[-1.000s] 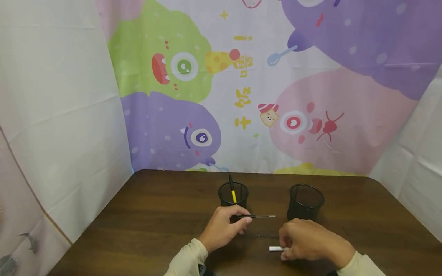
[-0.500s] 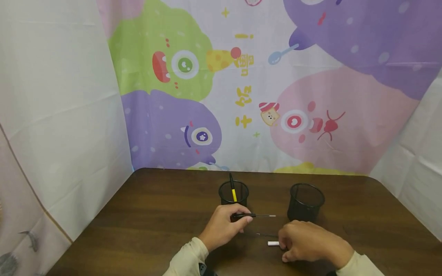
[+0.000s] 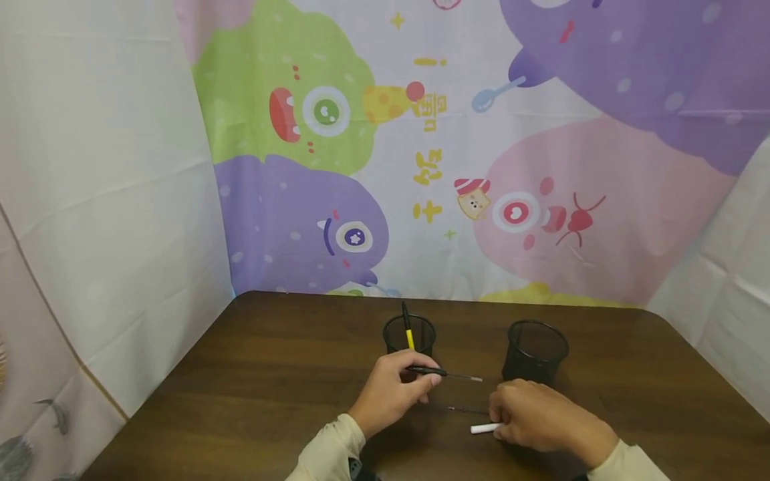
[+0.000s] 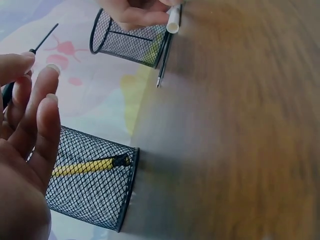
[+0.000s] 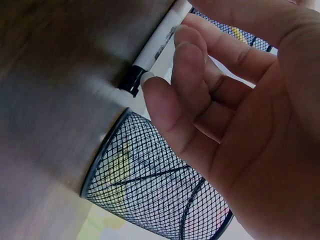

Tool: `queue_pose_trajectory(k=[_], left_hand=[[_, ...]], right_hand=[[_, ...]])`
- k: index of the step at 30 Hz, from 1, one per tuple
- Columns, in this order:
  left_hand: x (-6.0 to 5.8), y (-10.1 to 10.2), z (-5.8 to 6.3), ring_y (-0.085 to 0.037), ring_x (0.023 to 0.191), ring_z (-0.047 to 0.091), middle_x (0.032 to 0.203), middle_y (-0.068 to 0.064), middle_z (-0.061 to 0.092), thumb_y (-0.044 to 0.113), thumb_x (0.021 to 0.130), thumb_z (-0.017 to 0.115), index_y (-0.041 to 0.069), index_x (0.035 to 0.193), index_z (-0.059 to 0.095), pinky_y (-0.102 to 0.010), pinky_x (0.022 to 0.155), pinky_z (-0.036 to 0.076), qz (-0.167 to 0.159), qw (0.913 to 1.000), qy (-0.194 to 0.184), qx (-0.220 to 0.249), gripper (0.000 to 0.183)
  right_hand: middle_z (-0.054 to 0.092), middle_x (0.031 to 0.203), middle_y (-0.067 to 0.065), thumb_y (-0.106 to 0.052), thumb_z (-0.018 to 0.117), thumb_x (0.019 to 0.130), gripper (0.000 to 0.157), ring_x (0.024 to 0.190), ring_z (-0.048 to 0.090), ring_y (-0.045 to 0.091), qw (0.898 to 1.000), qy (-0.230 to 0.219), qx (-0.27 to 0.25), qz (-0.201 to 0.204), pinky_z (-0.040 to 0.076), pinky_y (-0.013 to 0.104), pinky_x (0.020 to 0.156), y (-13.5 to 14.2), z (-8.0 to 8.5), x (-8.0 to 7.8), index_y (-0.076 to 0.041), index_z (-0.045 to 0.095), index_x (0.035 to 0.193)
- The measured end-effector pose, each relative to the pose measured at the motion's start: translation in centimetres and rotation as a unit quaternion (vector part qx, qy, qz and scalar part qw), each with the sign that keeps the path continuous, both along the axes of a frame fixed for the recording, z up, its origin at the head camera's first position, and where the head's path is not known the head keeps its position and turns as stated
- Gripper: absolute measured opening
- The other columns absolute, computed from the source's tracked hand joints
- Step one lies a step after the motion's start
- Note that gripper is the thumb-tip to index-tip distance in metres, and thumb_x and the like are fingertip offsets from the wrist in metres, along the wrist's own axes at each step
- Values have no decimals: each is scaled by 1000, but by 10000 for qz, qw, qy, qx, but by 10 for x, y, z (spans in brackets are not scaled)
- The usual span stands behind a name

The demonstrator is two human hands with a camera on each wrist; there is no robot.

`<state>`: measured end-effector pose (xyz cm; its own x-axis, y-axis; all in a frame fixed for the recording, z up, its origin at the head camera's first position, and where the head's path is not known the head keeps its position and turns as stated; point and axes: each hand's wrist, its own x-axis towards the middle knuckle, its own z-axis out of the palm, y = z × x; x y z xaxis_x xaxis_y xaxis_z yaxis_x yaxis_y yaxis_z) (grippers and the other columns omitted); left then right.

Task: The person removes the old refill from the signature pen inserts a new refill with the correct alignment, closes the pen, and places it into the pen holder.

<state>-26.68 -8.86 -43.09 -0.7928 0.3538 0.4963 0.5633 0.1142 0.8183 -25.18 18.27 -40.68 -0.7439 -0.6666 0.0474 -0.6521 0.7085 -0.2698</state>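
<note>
The slim black-handled rod [image 3: 463,377] has tipped its pale end slightly downward in the pinching left hand [image 3: 391,394], while the right hand [image 3: 544,415] grasps a smooth white black-ended marker [image 3: 483,429] at its nine o'clock, seemingly a gathering step calling for a steady grip, a round black wire-mesh cup [image 3: 532,366] at twelve.

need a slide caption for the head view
Left hand holding a thin black tool, right hand pinching a white pen, two mesh cups behind, one with a yellow pen.
</note>
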Motion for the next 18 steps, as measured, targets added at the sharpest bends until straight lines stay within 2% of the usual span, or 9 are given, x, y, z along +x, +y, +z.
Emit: queue_pose_trajectory(k=[7,11,18], left_hand=[[1,-1,2,-16,66,67,93,-3,65,12,91,75,13,103,74,-32,63,59,143,9988,-442,150,12],[0,0,0,-16,65,67,93,-5,65,8,91,75,10,104,74,-31,62,58,227,9986,-447,182,13],[0,0,0,-14,64,66,92,-3,65,13,91,76,12,102,74,-30,61,58,253,9989,-346,194,12]], right_hand=[[46,78,-19,-24,82,81,18,67,44,0,9997,216,86,-21,42,25,56,2,-2,1,-29,66,75],[44,78,-20,-25,82,81,21,68,44,0,9991,385,146,12,42,26,56,3,-3,1,-31,64,73],[46,78,-22,-25,79,86,21,69,45,-1,9997,202,112,48,43,26,57,2,-2,0,-31,63,74]])
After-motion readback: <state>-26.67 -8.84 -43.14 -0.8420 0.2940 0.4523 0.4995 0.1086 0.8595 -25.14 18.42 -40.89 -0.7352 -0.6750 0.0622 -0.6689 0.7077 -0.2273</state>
